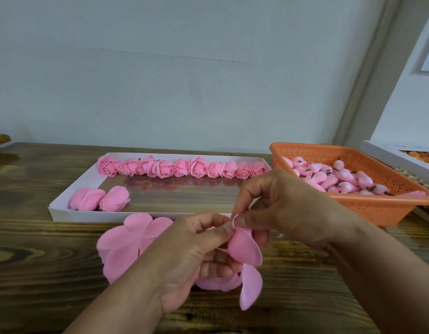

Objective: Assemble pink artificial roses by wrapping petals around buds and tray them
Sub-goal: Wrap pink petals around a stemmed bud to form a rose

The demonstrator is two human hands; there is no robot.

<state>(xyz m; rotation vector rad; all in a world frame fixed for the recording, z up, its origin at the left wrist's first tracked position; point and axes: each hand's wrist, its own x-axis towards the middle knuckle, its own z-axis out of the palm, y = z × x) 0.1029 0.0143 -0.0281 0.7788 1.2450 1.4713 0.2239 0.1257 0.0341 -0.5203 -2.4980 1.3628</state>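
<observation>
My left hand (184, 256) grips a pink petal piece (244, 249) low in the middle of the view, thumb pressed on its top. My right hand (280, 203) pinches the upper edge of the same piece with thumb and forefinger. One loose petal hangs down below my hands. The bud inside is hidden by fingers and petals. A stack of flat pink petals (126, 242) lies on the table under my left hand. Behind them, a white tray (64, 196) holds a row of several finished roses (179, 166) along its far side and two more roses (100, 198) at its near left.
An orange perforated basket (367, 208) full of pink buds (338, 174) with dark stems stands at the right. A white box (386, 150) sits behind it at the far right. The table is dark wood (40, 261), against a pale wall.
</observation>
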